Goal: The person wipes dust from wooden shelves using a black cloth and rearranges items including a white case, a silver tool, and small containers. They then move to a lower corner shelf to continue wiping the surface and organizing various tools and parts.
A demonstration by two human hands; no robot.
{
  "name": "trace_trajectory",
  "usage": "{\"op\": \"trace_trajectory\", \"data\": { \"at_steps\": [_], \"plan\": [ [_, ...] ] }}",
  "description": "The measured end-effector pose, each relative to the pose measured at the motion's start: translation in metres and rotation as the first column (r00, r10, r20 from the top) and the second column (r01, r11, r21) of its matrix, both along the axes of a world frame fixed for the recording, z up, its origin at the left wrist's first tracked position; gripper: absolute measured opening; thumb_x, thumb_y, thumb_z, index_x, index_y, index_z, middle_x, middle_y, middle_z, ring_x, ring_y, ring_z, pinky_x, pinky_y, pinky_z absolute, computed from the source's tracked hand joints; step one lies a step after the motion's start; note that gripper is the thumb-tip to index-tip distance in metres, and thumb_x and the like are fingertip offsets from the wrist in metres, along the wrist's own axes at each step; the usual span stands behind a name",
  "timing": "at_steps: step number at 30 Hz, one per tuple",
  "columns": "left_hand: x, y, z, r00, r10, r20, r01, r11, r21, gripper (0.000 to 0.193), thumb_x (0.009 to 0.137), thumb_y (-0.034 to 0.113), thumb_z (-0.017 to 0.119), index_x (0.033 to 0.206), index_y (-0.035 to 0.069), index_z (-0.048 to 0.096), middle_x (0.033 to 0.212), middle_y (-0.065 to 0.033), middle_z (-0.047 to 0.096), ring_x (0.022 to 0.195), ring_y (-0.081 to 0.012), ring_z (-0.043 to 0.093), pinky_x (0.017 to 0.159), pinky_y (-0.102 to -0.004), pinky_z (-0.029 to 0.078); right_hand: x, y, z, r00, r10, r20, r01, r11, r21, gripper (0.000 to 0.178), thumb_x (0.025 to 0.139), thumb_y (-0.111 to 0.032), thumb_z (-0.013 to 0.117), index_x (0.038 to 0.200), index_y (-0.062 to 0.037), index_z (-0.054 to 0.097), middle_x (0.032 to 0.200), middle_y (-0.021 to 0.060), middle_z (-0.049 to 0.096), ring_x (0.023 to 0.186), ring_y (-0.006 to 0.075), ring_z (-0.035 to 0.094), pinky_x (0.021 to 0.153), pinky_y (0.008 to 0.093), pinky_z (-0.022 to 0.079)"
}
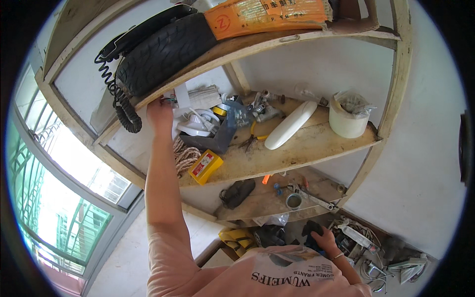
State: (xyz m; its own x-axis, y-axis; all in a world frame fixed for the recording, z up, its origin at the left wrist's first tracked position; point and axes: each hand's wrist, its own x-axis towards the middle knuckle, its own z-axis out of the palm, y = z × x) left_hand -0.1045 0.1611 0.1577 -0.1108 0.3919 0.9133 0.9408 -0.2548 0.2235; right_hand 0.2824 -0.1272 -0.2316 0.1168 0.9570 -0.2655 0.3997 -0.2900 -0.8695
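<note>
My left hand reaches up to the left end of the middle shelf, just under the upper board. Its fingers look closed beside a white upright piece, but what they hold is too small to make out. Next to it stands a grey bin with a white coiled cable and plug and yellow tape. Below the wrist lie a coil of braided rope and a yellow box. Low at the right, my right hand is closed on a dark, soft-looking bundle.
A black tyre and an orange-wrapped roll lie on the top shelf, with a coiled black cord hanging down. A long white cover and a white tub share the middle shelf. Cables and hardware clutter the floor.
</note>
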Motion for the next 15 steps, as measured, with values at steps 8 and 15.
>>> {"op": "trace_trajectory", "data": {
  "at_steps": [8, 15],
  "plan": [
    [-0.082, 0.049, -0.045, 0.936, 0.344, -0.074, -0.347, 0.866, -0.36, 0.025, 0.073, 0.02, 0.049, 0.077, -0.003, 0.059, 0.081, -0.019, 0.061, 0.08, -0.0315, 0.059, 0.07, -0.0405, 0.046, 0.002, -0.013, -0.011, 0.999, 0.014, 0.03, -0.012, 0.997, -0.073, 0.056, 0.07, -0.042, 0.062, 0.105, 0.0013, 0.055, 0.09, 0.0221, 0.06, 0.082, 0.0353, 0.058, 0.071, 0.0401, 0.046],
    [-0.067, 0.06, -0.027, 0.771, 0.235, -0.592, -0.571, 0.666, -0.48, 0.023, 0.076, 0.018, 0.048, 0.078, 0.0, 0.062, 0.082, -0.0161, 0.063, 0.08, -0.0254, 0.061, 0.072, -0.0354, 0.048, 0.002, -0.025, -0.006, 0.995, 0.023, 0.095, -0.012, 0.993, -0.115, 0.059, 0.071, -0.044, 0.061, 0.103, 0.0056, 0.054, 0.088, 0.0233, 0.06, 0.081, 0.035, 0.058, 0.069, 0.0404, 0.046]
  ]
}}
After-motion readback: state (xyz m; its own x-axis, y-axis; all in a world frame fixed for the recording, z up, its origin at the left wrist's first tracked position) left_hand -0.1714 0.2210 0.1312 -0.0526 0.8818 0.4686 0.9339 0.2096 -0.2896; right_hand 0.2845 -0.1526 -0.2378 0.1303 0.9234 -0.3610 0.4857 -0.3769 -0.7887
